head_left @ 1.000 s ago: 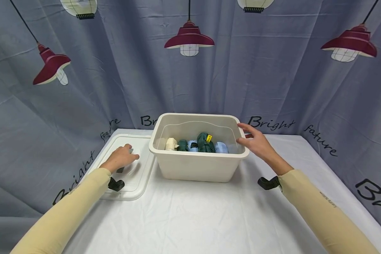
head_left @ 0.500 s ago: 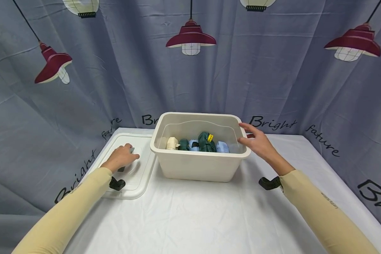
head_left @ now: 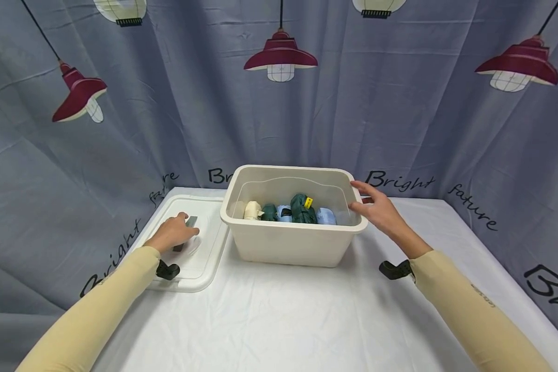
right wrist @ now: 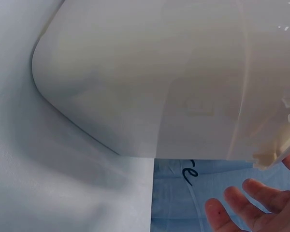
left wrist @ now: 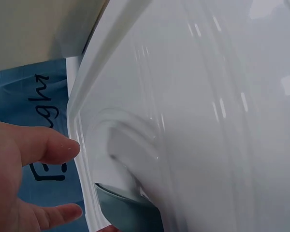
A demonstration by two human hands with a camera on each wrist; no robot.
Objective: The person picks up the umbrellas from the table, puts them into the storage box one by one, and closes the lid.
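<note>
A cream plastic storage bin stands lidless on the white table. Its white lid lies flat to the left, with a grey handle on top. Over the lid hovers my left hand, thumb and fingers spread beside the handle; in the left wrist view a fingertip shows close to the handle, contact unclear. My right hand touches the bin's right rim with extended fingers; in the right wrist view several fingers hang loose below it. Inside the bin sit rolled cloth-like bundles, including a dark green one with a yellow tag.
Other bundles in the bin are cream, dark green and light blue. A white cloth covers the table. Grey-blue curtains with printed lamps hang behind and at both sides.
My left hand has shifted slightly left off the lid's handle, so more of the handle shows. The right hand stays at the bin's rim. Bin and lid keep their places.
</note>
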